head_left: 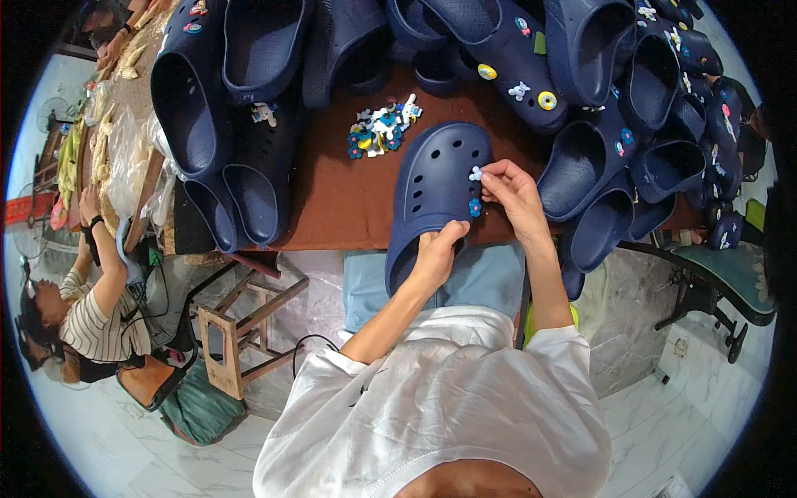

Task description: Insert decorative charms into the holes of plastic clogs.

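A navy blue clog (433,184) with round holes in its upper lies toe-away at the table's near edge. My left hand (440,259) grips it at the opening, with fingers reaching inside. Between the thumb and fingertips of my right hand (513,195) is a small white shoe charm (476,173), against the clog's right side; whether its stem is in a hole is hidden. Just below that sits a blue flower charm (475,207) on the same side. Beyond the clog's toe lies a small heap of blue, white and yellow charms (378,133).
Navy clogs (193,116) are stacked at the left and back of the brown table (332,203); more clogs (573,162) pile up on the right, many with charms. A wooden stool (222,353) stands lower left. Another person (91,319) works at the far left. An office chair (722,278) is at right.
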Available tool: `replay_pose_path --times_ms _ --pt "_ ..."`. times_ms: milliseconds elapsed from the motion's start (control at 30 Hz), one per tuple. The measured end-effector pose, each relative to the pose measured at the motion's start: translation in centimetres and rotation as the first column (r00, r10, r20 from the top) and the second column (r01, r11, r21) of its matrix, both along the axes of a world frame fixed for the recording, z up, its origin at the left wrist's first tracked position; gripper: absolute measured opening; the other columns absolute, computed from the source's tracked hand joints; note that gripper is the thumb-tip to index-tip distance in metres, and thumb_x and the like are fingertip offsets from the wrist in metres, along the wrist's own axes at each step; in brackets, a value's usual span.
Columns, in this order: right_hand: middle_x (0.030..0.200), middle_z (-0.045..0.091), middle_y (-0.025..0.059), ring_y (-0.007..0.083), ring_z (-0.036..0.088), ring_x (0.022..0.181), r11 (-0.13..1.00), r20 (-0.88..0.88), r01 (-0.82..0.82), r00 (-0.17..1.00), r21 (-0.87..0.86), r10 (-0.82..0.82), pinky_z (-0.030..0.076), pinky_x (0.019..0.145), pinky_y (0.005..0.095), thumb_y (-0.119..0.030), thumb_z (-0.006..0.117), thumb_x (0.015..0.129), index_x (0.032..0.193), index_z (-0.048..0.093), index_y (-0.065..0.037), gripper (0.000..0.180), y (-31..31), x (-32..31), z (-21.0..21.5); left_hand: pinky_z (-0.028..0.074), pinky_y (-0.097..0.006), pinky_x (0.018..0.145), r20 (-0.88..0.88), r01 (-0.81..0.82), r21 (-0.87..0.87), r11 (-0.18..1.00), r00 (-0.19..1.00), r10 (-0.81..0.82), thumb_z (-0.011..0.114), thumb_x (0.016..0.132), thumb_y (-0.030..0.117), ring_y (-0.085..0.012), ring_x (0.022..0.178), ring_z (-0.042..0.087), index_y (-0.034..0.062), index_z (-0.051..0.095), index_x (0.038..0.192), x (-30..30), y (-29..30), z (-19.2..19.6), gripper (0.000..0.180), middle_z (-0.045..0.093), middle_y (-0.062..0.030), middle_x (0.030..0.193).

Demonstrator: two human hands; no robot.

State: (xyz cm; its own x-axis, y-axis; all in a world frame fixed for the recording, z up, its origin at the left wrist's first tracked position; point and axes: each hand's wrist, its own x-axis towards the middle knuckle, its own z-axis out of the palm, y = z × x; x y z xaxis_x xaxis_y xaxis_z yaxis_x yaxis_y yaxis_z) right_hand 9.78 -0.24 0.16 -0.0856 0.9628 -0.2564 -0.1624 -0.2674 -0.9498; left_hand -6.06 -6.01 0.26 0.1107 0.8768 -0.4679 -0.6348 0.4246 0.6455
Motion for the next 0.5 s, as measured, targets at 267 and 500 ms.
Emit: replay_pose_path --times_ms 267,500 --pt "0.087 0.065 0.0002 0.0038 0.057 0.074 0.995 -0.009 -0.097 0.995 -0.018 0.097 0.047 0.069 0.0191 -0.010 0.070 0.088 0.096 0.064 -0.004 0.012 0.6 1.6 1.4 0.042 -0.024 0.071 -0.024 0.109 0.086 0.990 0.994 -0.107 0.060 0.080 0.004 -0.0081 0.078 0.051 0.0042 0.058 0.099 -0.4 -0.9 0.1 0.019 0.055 0.0014 0.090" --pt "0.086 0.066 0.0012 0.0053 0.059 0.076 0.990 0.191 -0.116 0.977 0.077 0.099 0.048 0.071 0.0205 -0.006 0.072 0.084 0.093 0.065 -0.002 0.012 0.6 2.2 2.1 0.042 -0.026 0.072 -0.108 0.240 0.090 0.967 0.967 -0.230 0.057 0.077 0.000 -0.0099 0.079 0.049 0.0030 0.057 0.102 -0.6 -1.4 -1.6 0.025 0.054 0.0005 0.091"
